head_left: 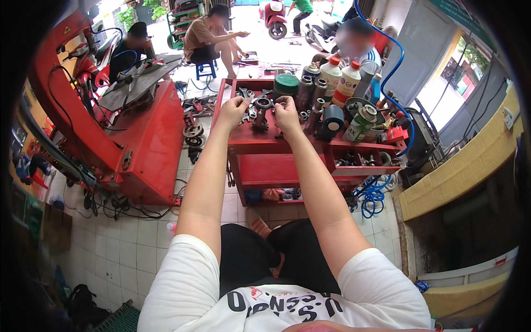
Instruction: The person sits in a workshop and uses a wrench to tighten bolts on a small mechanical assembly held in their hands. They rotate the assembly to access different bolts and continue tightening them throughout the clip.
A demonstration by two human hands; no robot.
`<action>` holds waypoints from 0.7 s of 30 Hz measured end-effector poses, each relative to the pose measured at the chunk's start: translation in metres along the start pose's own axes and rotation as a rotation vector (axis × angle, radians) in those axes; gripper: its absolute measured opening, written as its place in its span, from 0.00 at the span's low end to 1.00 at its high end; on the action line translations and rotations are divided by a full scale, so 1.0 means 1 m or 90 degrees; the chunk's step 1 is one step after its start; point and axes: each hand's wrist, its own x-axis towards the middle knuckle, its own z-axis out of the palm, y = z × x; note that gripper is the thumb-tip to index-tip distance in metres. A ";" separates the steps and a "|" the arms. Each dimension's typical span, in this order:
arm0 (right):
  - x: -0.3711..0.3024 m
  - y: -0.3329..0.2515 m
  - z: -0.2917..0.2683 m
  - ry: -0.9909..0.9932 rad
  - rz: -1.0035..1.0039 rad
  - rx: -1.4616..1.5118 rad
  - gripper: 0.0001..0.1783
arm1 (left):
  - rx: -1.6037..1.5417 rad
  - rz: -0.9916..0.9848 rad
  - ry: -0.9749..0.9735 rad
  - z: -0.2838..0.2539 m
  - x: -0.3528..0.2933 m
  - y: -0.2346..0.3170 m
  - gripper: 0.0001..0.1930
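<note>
My left hand [234,112] is over the left side of a red tool cart's top tray [251,145], fingers curled closed beside several metal spanners [246,98]. My right hand [286,117] is closed in a pinch at the same height. Whatever either hand holds is too small or hidden to make out. Between the two hands stands a dark metal part [261,117] with a wide ring at its top. Sockets [315,113] crowd the tray just right of my right hand, and a green round tub [286,84] is beyond it.
Bottles with red caps [347,83], a spray can [360,124] and a black cylinder [332,120] fill the cart's right side. A red machine [146,149] stands left. A blue coiled hose [371,196] hangs at right. Other people [207,39] sit beyond the cart.
</note>
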 end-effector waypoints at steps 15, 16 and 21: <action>-0.005 -0.011 0.001 0.022 -0.011 0.005 0.09 | -0.034 0.032 -0.015 0.004 -0.001 0.008 0.28; -0.004 -0.008 -0.002 0.021 -0.012 -0.005 0.09 | 0.008 0.009 -0.028 0.003 -0.001 0.012 0.28; -0.009 -0.014 -0.001 -0.019 -0.011 0.019 0.10 | 0.051 -0.060 -0.029 -0.004 -0.006 0.023 0.31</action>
